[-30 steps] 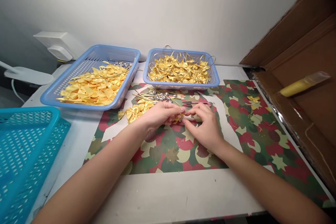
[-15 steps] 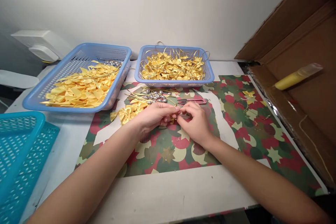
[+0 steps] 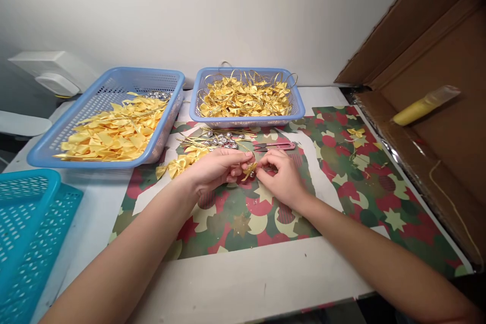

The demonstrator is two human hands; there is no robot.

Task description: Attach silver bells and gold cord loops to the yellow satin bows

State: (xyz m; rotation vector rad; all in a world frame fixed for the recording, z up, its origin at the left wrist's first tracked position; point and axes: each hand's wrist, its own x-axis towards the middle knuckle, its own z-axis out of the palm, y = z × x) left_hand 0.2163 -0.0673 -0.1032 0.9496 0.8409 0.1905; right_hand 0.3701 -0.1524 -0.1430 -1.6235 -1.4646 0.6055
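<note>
Between my hands is a small yellow ribbon bow (image 3: pixel 248 170) with a silver bell at its lower side. My left hand (image 3: pixel 222 168) is closed, with thumb and fingers pinching the bow from the left. From the right, my right hand (image 3: pixel 281 174) pinches at the bow's edge; its fingertips partly hide what they grip. Just behind my left hand lie a pile of yellow bows (image 3: pixel 182 163), several silver bells (image 3: pixel 222 140) and gold cords (image 3: pixel 190 140). Pink-handled thread snips (image 3: pixel 279 147) lie behind my right hand.
Two blue baskets stand at the back: the left basket (image 3: pixel 41 149) holds yellow bows and bells, the right basket (image 3: pixel 248 122) bows with gold cords. A teal basket (image 3: pixel 56 212) is at the left. On the right, a cardboard box (image 3: pixel 429 45) borders the patterned sheet (image 3: pixel 235 243).
My fingertips have drawn slightly apart, and the bow with its bell now shows between them. The whole view has shifted a little.
</note>
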